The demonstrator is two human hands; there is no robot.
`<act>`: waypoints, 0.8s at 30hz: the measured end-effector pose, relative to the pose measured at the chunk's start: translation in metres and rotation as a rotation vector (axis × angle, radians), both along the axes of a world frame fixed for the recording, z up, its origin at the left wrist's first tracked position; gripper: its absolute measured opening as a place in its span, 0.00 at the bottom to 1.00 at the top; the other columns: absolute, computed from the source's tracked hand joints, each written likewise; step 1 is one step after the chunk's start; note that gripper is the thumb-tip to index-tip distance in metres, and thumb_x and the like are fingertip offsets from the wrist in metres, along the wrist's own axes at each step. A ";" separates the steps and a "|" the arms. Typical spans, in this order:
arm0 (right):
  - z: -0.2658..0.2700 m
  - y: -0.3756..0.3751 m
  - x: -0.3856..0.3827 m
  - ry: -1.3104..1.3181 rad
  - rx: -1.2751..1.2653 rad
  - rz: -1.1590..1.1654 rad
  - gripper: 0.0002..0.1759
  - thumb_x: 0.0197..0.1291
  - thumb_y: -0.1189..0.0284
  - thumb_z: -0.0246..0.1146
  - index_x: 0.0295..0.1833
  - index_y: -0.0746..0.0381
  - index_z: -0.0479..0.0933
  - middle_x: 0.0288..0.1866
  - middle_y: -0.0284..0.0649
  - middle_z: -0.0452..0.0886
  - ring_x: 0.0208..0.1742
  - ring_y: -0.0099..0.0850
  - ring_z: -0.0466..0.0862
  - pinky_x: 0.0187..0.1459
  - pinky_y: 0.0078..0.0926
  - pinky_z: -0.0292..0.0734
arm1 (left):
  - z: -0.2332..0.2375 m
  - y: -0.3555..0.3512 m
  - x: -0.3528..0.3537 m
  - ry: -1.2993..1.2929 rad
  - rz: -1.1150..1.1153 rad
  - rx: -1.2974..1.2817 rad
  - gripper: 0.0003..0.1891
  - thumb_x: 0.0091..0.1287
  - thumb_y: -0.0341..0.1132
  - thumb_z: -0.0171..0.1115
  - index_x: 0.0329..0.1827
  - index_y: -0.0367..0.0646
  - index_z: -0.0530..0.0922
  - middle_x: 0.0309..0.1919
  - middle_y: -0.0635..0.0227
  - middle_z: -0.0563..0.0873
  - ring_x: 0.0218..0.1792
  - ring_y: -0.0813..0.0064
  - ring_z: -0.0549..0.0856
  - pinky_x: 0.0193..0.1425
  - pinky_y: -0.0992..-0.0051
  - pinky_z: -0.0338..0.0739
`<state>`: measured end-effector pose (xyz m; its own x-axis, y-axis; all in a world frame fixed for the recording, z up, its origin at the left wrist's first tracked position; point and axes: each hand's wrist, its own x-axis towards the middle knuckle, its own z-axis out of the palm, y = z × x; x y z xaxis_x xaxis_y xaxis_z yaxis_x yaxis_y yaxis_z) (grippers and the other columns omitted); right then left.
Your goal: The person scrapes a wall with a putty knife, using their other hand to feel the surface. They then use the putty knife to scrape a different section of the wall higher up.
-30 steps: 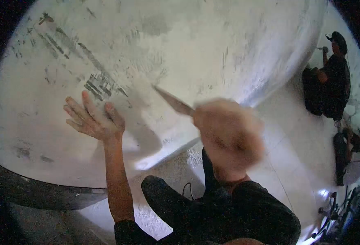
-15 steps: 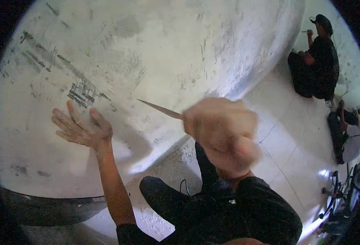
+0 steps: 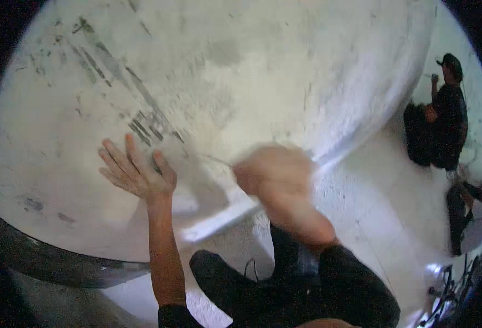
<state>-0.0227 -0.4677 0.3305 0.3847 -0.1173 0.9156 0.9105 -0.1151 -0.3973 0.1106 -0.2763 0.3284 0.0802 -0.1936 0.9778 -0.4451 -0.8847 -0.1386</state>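
Blade in R hand, L hand splayed nr surface.

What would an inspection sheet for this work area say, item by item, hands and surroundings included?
Surface: broad pale surface, dark streaks and smudges
Job's things: thin tool, blurred
Clutter: dark jumble at lower right, too dim to identify
Grippers: bare hands; left hand open, fingers spread against the surface by the streaks; right hand blurred, closed on the tool
Cables: thin dark loop by the wearer's legs, possibly a cable
Surroundings: pale floor; person in a cap at right, another partly visible below
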 end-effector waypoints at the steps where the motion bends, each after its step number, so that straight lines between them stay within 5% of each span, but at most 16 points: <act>1: -0.011 -0.012 -0.008 -0.112 -0.062 0.071 0.17 0.53 0.68 0.56 0.15 0.60 0.64 0.13 0.35 0.70 0.17 0.29 0.73 0.21 0.28 0.67 | 0.003 -0.001 0.004 -0.015 0.013 -0.015 0.27 0.68 0.49 0.40 0.67 0.45 0.62 0.68 0.43 0.56 0.70 0.47 0.50 0.69 0.46 0.35; 3: -0.010 -0.021 -0.016 -0.151 -0.216 0.034 0.15 0.51 0.67 0.57 0.16 0.61 0.66 0.18 0.39 0.75 0.20 0.30 0.77 0.24 0.28 0.71 | 0.001 0.000 -0.001 -0.028 -0.013 0.002 0.26 0.69 0.48 0.38 0.66 0.44 0.64 0.68 0.44 0.56 0.70 0.47 0.51 0.69 0.47 0.34; 4: 0.031 0.000 -0.018 -0.153 -0.415 -0.463 0.14 0.50 0.67 0.57 0.17 0.61 0.66 0.19 0.41 0.75 0.20 0.31 0.77 0.24 0.28 0.71 | 0.000 0.002 -0.005 -0.012 -0.013 0.004 0.26 0.69 0.48 0.38 0.66 0.44 0.64 0.68 0.44 0.56 0.70 0.47 0.51 0.69 0.47 0.34; 5: 0.016 0.014 0.013 -0.016 -0.064 -0.218 0.20 0.50 0.64 0.58 0.13 0.59 0.60 0.13 0.39 0.62 0.14 0.35 0.67 0.17 0.31 0.58 | -0.001 0.001 -0.007 0.003 -0.024 -0.002 0.25 0.69 0.47 0.38 0.66 0.45 0.64 0.68 0.45 0.56 0.70 0.47 0.52 0.69 0.48 0.34; 8: 0.023 0.014 -0.014 -0.200 -0.121 -0.049 0.20 0.49 0.64 0.59 0.13 0.60 0.60 0.12 0.36 0.61 0.13 0.34 0.66 0.16 0.30 0.57 | 0.002 0.000 -0.002 -0.013 -0.028 -0.009 0.25 0.70 0.45 0.37 0.67 0.44 0.63 0.68 0.46 0.56 0.70 0.47 0.51 0.69 0.46 0.35; 10: 0.022 0.010 -0.019 -0.230 0.022 0.280 0.21 0.50 0.65 0.58 0.13 0.61 0.60 0.12 0.36 0.62 0.12 0.33 0.65 0.16 0.30 0.57 | 0.001 0.003 -0.004 -0.017 0.004 0.000 0.25 0.70 0.44 0.37 0.67 0.43 0.61 0.69 0.47 0.54 0.70 0.46 0.51 0.68 0.45 0.36; 13: 0.017 0.007 -0.010 -0.113 -0.044 0.041 0.18 0.51 0.68 0.54 0.13 0.63 0.64 0.10 0.36 0.68 0.10 0.30 0.69 0.15 0.29 0.66 | 0.000 0.003 -0.007 0.024 -0.012 0.002 0.25 0.70 0.45 0.36 0.66 0.42 0.64 0.69 0.48 0.56 0.70 0.46 0.51 0.69 0.46 0.35; 15: 0.029 0.010 -0.040 -0.184 -0.031 -0.356 0.19 0.53 0.67 0.56 0.13 0.62 0.65 0.10 0.37 0.69 0.12 0.32 0.72 0.16 0.27 0.67 | 0.000 0.001 -0.008 0.010 -0.002 -0.014 0.25 0.71 0.44 0.35 0.65 0.42 0.64 0.68 0.47 0.57 0.70 0.46 0.51 0.69 0.46 0.35; 18: -0.006 -0.014 -0.026 -0.013 -0.026 -0.350 0.18 0.52 0.65 0.55 0.16 0.64 0.67 0.16 0.40 0.73 0.17 0.34 0.75 0.23 0.31 0.71 | -0.002 0.006 -0.009 0.003 0.007 -0.006 0.23 0.70 0.41 0.35 0.64 0.41 0.66 0.68 0.46 0.57 0.70 0.46 0.51 0.69 0.45 0.35; 19: 0.021 0.003 -0.021 0.011 0.003 -0.380 0.18 0.51 0.64 0.54 0.16 0.65 0.67 0.16 0.39 0.72 0.17 0.35 0.74 0.24 0.31 0.71 | -0.001 0.007 -0.011 0.028 -0.002 0.001 0.23 0.69 0.40 0.36 0.64 0.41 0.66 0.68 0.45 0.57 0.70 0.45 0.52 0.68 0.45 0.35; 20: 0.021 -0.004 -0.008 -0.006 0.229 0.159 0.19 0.49 0.62 0.55 0.17 0.67 0.67 0.16 0.38 0.72 0.16 0.36 0.72 0.22 0.31 0.70 | 0.000 0.006 -0.012 0.042 -0.014 -0.005 0.23 0.68 0.39 0.37 0.64 0.40 0.66 0.68 0.44 0.57 0.70 0.45 0.52 0.68 0.44 0.35; 24: 0.040 -0.022 -0.011 -0.135 0.322 0.127 0.13 0.50 0.72 0.57 0.17 0.66 0.67 0.18 0.39 0.74 0.19 0.30 0.73 0.21 0.23 0.70 | 0.004 -0.007 -0.008 0.043 0.022 -0.001 0.23 0.67 0.37 0.40 0.63 0.40 0.66 0.67 0.44 0.57 0.70 0.46 0.52 0.69 0.46 0.34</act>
